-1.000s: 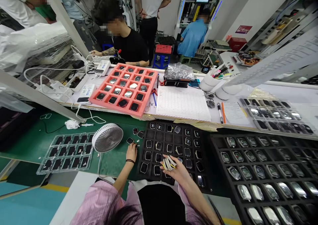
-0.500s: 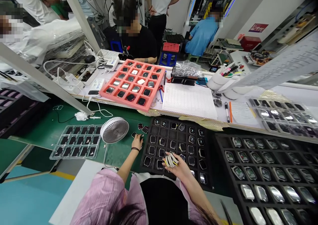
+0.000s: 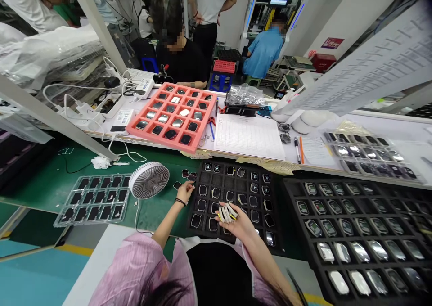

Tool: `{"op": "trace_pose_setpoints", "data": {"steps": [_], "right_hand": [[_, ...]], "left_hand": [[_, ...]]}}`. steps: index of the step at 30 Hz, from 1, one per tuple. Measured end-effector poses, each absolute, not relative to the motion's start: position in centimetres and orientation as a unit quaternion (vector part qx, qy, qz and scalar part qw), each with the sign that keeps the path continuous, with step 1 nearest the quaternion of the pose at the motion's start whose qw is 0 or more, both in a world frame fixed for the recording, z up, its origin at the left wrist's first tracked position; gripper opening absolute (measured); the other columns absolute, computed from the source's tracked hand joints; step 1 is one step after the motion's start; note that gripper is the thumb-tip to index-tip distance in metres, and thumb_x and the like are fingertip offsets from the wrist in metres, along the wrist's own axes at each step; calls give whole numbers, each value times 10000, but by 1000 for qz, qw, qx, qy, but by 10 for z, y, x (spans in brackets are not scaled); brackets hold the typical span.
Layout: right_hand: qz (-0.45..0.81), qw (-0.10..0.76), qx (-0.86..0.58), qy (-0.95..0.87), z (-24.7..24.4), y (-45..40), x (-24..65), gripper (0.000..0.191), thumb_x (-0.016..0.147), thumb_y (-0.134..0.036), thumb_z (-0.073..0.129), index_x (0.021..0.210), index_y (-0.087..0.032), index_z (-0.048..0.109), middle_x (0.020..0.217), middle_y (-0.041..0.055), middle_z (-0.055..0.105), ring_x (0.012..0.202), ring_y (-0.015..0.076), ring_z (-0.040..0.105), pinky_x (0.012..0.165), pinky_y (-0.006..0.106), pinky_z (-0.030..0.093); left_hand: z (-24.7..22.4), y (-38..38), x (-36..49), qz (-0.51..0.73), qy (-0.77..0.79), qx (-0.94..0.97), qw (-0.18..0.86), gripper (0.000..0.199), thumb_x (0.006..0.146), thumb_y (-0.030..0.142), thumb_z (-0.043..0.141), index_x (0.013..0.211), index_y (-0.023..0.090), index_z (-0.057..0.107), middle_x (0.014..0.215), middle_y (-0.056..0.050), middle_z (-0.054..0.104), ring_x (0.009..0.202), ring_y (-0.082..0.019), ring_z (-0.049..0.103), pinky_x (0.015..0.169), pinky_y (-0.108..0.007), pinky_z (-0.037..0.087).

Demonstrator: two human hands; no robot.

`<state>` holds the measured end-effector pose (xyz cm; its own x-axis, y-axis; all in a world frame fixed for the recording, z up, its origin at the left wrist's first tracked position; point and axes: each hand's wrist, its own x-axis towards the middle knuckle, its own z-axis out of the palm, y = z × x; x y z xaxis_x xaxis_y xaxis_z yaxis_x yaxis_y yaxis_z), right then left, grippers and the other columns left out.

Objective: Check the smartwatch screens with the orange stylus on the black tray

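Note:
My right hand [image 3: 239, 222] is closed around a small stack of silver watch cases [image 3: 227, 213] with yellow tabs, held above the near part of a black foam tray [image 3: 221, 181]. That tray has watch screens and watch bodies in many of its pockets. My left hand [image 3: 184, 192] is at the tray's left edge, just over the green mat, with thumb and fingertips pinched together. Whatever lies between those fingertips is too small to make out. Beside it on the mat are a few dark watch pieces [image 3: 191, 176].
A white fan [image 3: 149, 180] and a clear tray of black parts [image 3: 92, 199] stand on the left. Another black tray of watches [image 3: 315, 243] lies at the right. On the shelf are a pink foam tray [image 3: 162, 140] and a paper form [image 3: 248, 137]. Co-workers are behind the shelf.
My left hand has shifted from the dark pieces on the mat toward the black tray's left edge. The right hand still holds the stack over the tray. The whole view has turned slightly.

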<state>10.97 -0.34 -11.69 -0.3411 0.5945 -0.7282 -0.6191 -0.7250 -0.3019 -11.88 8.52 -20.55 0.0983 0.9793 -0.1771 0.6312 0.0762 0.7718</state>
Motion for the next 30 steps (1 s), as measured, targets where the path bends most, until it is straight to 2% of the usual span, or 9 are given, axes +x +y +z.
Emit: {"op": "trace_pose_setpoints", "data": {"steps": [3, 5, 7, 12, 19, 23, 27, 30], "right_hand": [[828, 377, -415, 25, -101, 2, 107, 319, 916, -288, 434, 1131, -90, 560, 828, 145, 721, 713, 233, 713, 623, 324, 540], [838, 379, -391, 33, -90, 4, 105, 305, 926, -290, 417, 1088, -94, 585, 811, 129, 720, 696, 219, 710, 615, 312, 540], [849, 379, -367, 37, -80, 5, 103, 296, 934, -289, 399, 1025, -101, 609, 783, 107, 718, 672, 207, 706, 600, 299, 539], [864, 380, -329, 25, -60, 5, 100, 293, 938, -291, 383, 950, -124, 623, 781, 90, 723, 668, 200, 706, 591, 289, 543], [867, 384, -317, 22, -49, 3, 99, 279, 937, -298, 397, 949, -126, 616, 768, 87, 720, 657, 203, 707, 567, 287, 549], [864, 382, -329, 13, -46, 2, 97, 312, 946, -296, 371, 949, -109, 621, 749, 90, 720, 662, 214, 710, 563, 292, 552], [854, 394, -338, -18, -47, 2, 97, 305, 948, -271, 366, 983, -105, 620, 756, 93, 721, 663, 214, 706, 582, 309, 558], [859, 384, -338, -29, -51, 1, 99, 280, 934, -285, 415, 965, -100, 623, 748, 98, 715, 672, 219, 705, 593, 316, 557]], "left_hand": [[-155, 70, -103, 297, 534, 682, 402, 252, 922, 321, 515, 1065, 169, 654, 939, -74, 677, 864, -167, 624, 826, -337, 519], [-120, 60, -92, 325, 452, 706, 437, 230, 870, 366, 598, 921, 171, 709, 919, -75, 697, 885, -176, 633, 838, -326, 515], [-91, 55, -83, 358, 297, 716, 520, 203, 825, 348, 664, 832, 157, 733, 907, -92, 693, 881, -184, 635, 837, -340, 514], [-60, 58, -73, 392, 213, 684, 576, 204, 788, 341, 704, 769, 142, 750, 800, -71, 639, 720, -133, 617, 720, -290, 539], [-53, 61, -73, 382, 190, 733, 529, 136, 819, 257, 677, 799, 131, 727, 778, -95, 722, 806, -179, 678, 773, -299, 539], [-48, 63, -73, 379, 165, 793, 447, 147, 854, 249, 636, 795, 148, 725, 772, -85, 725, 752, -155, 652, 726, -278, 507], [-44, 63, -74, 350, 144, 860, 342, 199, 918, 232, 534, 874, 164, 716, 841, -85, 729, 804, -167, 617, 750, -306, 466], [-44, 63, -74, 334, 111, 870, 346, 199, 919, 238, 531, 900, 168, 717, 878, -90, 719, 828, -169, 600, 759, -303, 462]]}}
